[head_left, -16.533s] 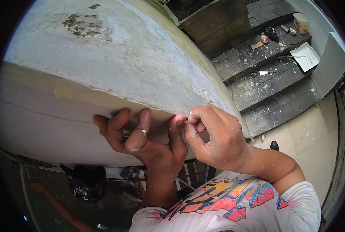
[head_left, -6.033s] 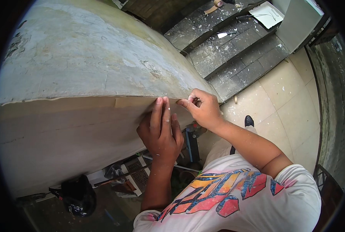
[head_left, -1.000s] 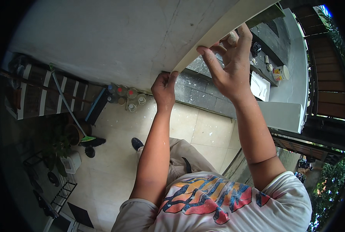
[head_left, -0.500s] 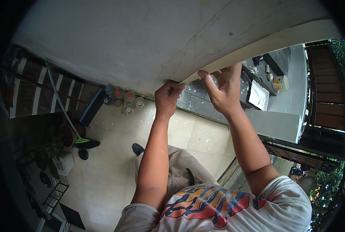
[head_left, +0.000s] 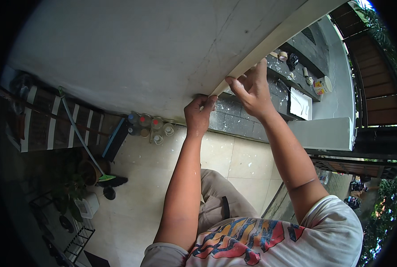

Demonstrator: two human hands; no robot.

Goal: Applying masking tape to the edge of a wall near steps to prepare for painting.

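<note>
A long pale strip [head_left: 269, 43] runs down the edge of the grey wall [head_left: 154, 53] and narrows toward my hands. I cannot tell whether it is tape or the wall's own end face. At its lower end my left hand [head_left: 199, 112] is closed, thumb against curled fingers, touching the wall. A little higher, my right hand [head_left: 254, 95] has its thumb on the strip and its fingers bent at the far side, partly hidden by the strip. Anything small between my fingertips is too small to make out.
Several bottles [head_left: 151, 124] stand at the wall's foot, left of my arms. A green broom [head_left: 85, 142] leans farther left. Beyond the wall edge, a dark tiled ledge [head_left: 234, 113] holds a white tray [head_left: 301, 104], a tub [head_left: 323, 85] and a tape roll [head_left: 283, 56].
The view has turned, so the strip now stands steeper and straighter and more of the ledge shows. Both hands keep nearly the same hold at the strip.
</note>
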